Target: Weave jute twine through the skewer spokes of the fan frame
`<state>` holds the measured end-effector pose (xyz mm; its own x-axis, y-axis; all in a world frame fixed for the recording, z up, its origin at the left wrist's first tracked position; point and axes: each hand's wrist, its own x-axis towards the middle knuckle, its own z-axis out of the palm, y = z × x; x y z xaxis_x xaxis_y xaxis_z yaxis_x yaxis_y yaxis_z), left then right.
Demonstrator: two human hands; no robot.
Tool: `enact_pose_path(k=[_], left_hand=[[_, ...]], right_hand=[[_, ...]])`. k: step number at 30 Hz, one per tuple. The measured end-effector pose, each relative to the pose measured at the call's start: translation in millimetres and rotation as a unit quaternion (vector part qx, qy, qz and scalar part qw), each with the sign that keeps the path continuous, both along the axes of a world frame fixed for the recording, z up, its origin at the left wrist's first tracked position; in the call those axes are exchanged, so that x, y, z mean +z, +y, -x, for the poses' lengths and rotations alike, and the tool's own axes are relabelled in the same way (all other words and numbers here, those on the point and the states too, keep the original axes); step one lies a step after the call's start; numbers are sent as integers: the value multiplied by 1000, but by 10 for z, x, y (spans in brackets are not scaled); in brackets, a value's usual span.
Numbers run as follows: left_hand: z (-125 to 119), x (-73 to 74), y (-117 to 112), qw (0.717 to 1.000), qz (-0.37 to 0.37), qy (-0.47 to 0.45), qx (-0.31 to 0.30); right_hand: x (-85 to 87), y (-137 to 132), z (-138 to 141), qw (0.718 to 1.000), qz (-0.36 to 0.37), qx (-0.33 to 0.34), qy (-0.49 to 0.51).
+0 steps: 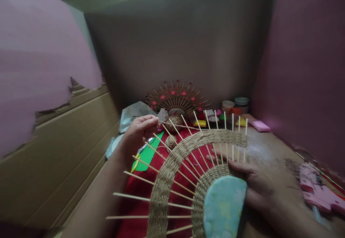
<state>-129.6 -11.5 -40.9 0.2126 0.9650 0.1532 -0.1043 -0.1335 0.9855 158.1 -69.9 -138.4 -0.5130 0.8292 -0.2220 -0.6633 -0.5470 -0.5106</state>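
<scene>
The left hand (142, 126) pinches twine (191, 127) — the right hand (252, 180) grips a woven fan (198, 189). At the tabletop's (272, 153) far edge stands a flowered fan (178, 93); near the right edge, a glue gun (314, 187).

Woven fan (199, 187) cropped below, left forearm (99, 195) blurred

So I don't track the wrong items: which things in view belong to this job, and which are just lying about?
In the job:
half-round woven tan frame with pale sticks, in the right fingers
thin brown twine strand, in the left fingers
large brown twine ball, possibly its supply

Apparently lying about:
yellow-handled scissors
pink plastic glue gun
brown arched panel with pink flowers
</scene>
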Motion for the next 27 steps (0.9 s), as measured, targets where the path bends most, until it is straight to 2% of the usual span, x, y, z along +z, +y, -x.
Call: enact_pose_path(k=[5,9,15,19,24,27], left_hand=[[28,66,-48,996,-9,91,13],[120,50,-43,987,11,158,-12],[246,-75,22,988,35,123,-92],[266,-114,-4,980,30,157,-121],[337,-90,-107,968,22,192,-160],[342,-44,-161,951,18,246,-185]], right_hand=[[-13,9,-2,1000,14,5,-9],[1,-2,-3,1000,27,3,-6],[-5,5,12,999,35,-17,22],[-44,-29,17,999,25,-34,26],[-73,-160,64,997,-57,25,37],[-73,-182,92,998,-42,36,32]])
